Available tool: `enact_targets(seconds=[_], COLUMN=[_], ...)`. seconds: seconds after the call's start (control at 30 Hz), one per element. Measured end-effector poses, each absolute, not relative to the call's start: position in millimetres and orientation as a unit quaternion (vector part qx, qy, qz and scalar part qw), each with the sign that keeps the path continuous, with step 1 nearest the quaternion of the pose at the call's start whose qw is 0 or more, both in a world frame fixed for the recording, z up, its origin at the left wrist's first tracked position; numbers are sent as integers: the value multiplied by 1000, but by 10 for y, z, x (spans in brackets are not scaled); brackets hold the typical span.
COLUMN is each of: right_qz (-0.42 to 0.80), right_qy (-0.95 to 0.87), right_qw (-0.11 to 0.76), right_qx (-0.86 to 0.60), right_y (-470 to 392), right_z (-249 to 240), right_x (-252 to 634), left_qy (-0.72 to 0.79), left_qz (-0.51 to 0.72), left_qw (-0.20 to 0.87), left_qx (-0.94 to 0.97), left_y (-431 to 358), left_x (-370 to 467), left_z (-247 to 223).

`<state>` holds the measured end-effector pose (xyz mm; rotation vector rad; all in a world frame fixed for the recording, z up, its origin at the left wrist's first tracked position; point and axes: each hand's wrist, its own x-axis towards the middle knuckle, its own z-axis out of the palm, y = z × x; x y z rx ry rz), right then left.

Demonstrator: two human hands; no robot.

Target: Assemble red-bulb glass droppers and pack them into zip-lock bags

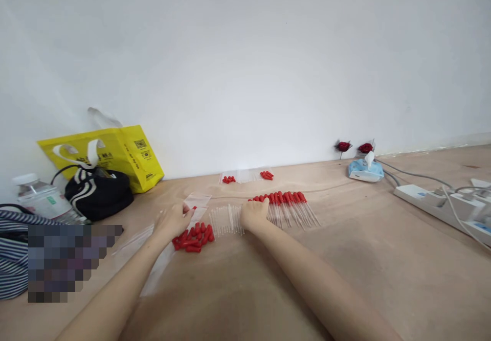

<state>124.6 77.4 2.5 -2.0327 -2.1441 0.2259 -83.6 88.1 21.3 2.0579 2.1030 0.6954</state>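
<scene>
My left hand (173,222) pinches a red rubber bulb (195,208) above clear plastic bags. Just below it lies a pile of loose red rubber bulbs (194,237). Several clear glass tubes (226,220) lie side by side in the middle of the table. At their right end my right hand (254,214) is closed, with its fingertips turned away, so what they hold is hidden. Right beside that hand stretches a row of droppers (287,205), clear tubes with red bulbs on their far ends.
Small bags with red bulbs (266,175) lie by the wall. On the left are a yellow bag (141,152), a black pouch (97,195) and a plastic bottle (40,198). Blue tissues (365,171), dark red flowers (343,146) and a white power strip (429,200) are at right.
</scene>
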Motion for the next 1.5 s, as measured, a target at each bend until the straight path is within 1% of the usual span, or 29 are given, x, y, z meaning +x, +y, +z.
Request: enact_targets(seconds=[0.07, 0.13, 0.23, 0.27, 0.3, 0.37, 0.43, 0.47, 0.6, 0.73, 0.87, 1.0, 1.13, 1.23, 1.33, 1.5], right_qz=[85, 95, 115, 120, 137, 169, 159, 147, 89, 63, 44, 44, 55, 76, 76, 11], right_qy=[-722, -728, -746, -759, -781, -807, -814, -820, -849, -851, -859, -870, -870, -865, -875, -897], right_qw=[98, 114, 149, 175, 232, 304, 349, 355, 325, 330, 316, 308, 324, 331, 313, 271], right_qx=[-679, -669, -639, -615, -564, -478, -436, -425, -407, -404, -401, -383, -368, -369, -362, -349], right_y=[757, 716, 594, 540, 480, 353, 224, 164, -23, -94, -92, -74, -93, -126, -142, -109], right_z=[67, 114, 132, 108, 67, -61, -216, -289, -441, -416, -408, -442, -464, -448, -408, -365], right_x=[1294, 1432, 1787, 1923, 2056, 2280, 2417, 2450, 2414, 2318, 2297, 2291, 2238, 2203, 2213, 2285], left_qy=[682, 631, 496, 466, 443, 414, 398, 397, 416, 421, 412, 426, 433, 431, 418, 373], left_qz=[245, 263, 276, 265, 264, 258, 266, 274, 300, 301, 302, 291, 296, 298, 295, 269], left_qw=[22, 18, 90, 114, 125, 135, 143, 145, 134, 112, 103, 115, 128, 115, 90, 68], left_qx=[689, 730, 818, 837, 848, 863, 866, 864, 848, 848, 854, 849, 842, 844, 855, 885], left_y=[790, 638, 340, 242, 153, 23, -38, -46, -13, 9, 15, 30, 38, 31, 10, -31], left_x=[-688, -468, -96, 11, 103, 227, 280, 286, 257, 243, 243, 240, 241, 243, 242, 239], left_z=[255, 239, 96, 32, -31, -134, -193, -207, -212, -228, -259, -263, -263, -264, -259, -252])
